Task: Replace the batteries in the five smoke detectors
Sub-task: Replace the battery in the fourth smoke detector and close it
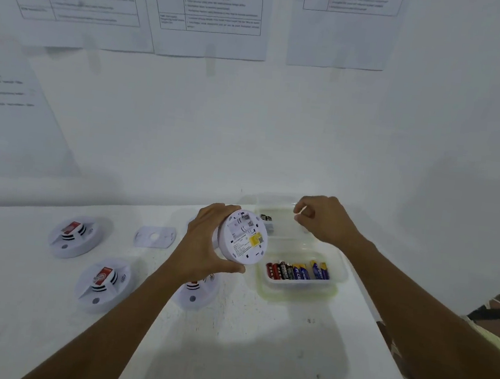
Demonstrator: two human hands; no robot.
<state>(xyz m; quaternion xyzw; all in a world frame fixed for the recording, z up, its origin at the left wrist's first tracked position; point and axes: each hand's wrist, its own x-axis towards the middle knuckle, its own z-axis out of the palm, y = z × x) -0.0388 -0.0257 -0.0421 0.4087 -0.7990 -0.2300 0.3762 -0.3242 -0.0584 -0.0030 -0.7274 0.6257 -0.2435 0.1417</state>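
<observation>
My left hand (pixel 206 240) grips a white round smoke detector (pixel 245 238) above the table, its back with a yellow label tilted toward me. My right hand (pixel 322 218) hovers over a clear plastic container (pixel 288 224) at the back, fingers curled with the tips together; I cannot tell whether they hold anything. A couple of dark batteries (pixel 267 222) lie in that container. A nearer clear container (pixel 338 279) holds several red, black and blue batteries (pixel 299 270).
Two white detectors (pixel 75 236) (pixel 103 282) with red labels lie on the white table (pixel 225 356) at left. A third detector (pixel 197 295) sits under my left wrist. A flat white mounting plate (pixel 154 236) lies near the wall. Printed sheets (pixel 211 12) hang above.
</observation>
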